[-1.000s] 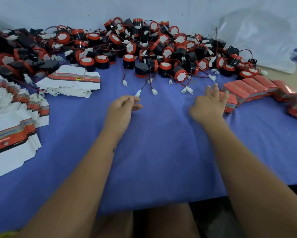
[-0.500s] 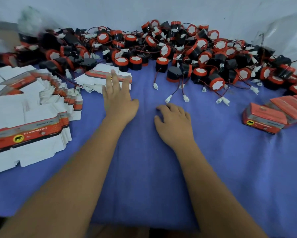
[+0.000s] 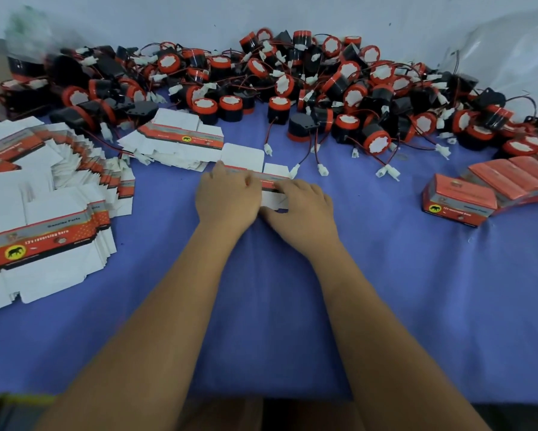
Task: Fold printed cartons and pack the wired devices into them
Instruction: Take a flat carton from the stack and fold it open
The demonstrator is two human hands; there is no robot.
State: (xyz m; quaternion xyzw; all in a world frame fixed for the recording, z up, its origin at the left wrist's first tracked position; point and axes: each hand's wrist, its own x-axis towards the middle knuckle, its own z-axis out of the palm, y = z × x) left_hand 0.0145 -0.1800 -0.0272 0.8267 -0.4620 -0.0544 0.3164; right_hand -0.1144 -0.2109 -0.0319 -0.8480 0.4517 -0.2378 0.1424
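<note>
Fingers of the left hand (image 3: pixel 227 199) and right hand (image 3: pixel 302 206) curl over one flat carton blank (image 3: pixel 246 160), grasping it on the blue cloth (image 3: pixel 417 290) mid-table. Beside it sits a small stack of blanks (image 3: pixel 180 138); a larger fanned stack (image 3: pixel 43 213) lies far left. Wired devices (image 3: pixel 292 88) are heaped behind. Closed folded cartons (image 3: pixel 457 200) stand right; contents not visible.
</note>
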